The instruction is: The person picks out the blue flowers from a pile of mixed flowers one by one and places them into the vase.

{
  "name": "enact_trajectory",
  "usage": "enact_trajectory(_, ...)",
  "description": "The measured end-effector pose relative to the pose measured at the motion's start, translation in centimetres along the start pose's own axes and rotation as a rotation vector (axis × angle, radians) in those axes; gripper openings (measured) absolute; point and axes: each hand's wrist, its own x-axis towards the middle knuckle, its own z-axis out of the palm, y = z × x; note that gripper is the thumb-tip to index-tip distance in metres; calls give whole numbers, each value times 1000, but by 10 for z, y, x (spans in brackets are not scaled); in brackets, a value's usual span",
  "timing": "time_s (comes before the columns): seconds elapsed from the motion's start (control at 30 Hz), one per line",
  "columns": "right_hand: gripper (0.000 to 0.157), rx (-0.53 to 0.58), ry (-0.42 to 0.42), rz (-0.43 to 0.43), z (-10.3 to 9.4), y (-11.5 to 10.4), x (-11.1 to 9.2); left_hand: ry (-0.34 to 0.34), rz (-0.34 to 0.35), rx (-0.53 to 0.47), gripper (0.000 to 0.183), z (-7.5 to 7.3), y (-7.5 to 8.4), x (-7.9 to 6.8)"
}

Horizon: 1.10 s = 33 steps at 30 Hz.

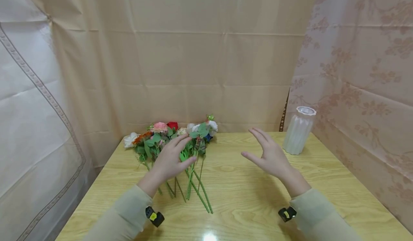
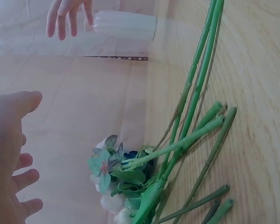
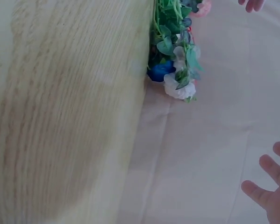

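A loose pile of flowers (image 1: 160,128) in pink, red, orange, white and blue lies at the table's back left. Their green stems (image 1: 197,187) point toward the front, and several cross each other, as the left wrist view also shows (image 2: 191,93). Above the pile hovers my left hand (image 1: 172,158), fingers extended and thumb apart, holding nothing. Over the table right of centre is my right hand (image 1: 271,157), its fingers spread and likewise holding nothing. Just beyond it, at the back right, a white ribbed vase (image 1: 299,131) stands upright.
The wooden table (image 1: 238,205) carries the flowers and vase. Behind it hangs a beige curtain (image 1: 193,62); a patterned cloth (image 1: 361,90) closes the right side and a white cloth (image 1: 29,126) the left. A small black device sits on each wrist.
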Motion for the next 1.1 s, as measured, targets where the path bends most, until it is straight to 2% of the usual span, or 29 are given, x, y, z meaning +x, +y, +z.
enact_trajectory(0.23, 77, 57, 94, 38, 4, 7, -1, 13, -47, -122, 63, 4, 4, 0)
enact_trajectory(0.43, 74, 70, 151, 43, 6, 13, -1, 26, -74, -225, 57, 12, 6, 1)
enact_trajectory(0.63, 75, 91, 224, 86, 5, 21, -2, 54, -114, -317, 50, 21, 11, 7)
enact_trajectory(0.9, 79, 111, 264, 131, 2, 34, -3, 37, -153, -458, 47, 29, 20, 14)
enact_trajectory(1.1, 81, 126, 290, 164, -1, 42, -2, 63, -154, -502, 44, 37, 23, 18)
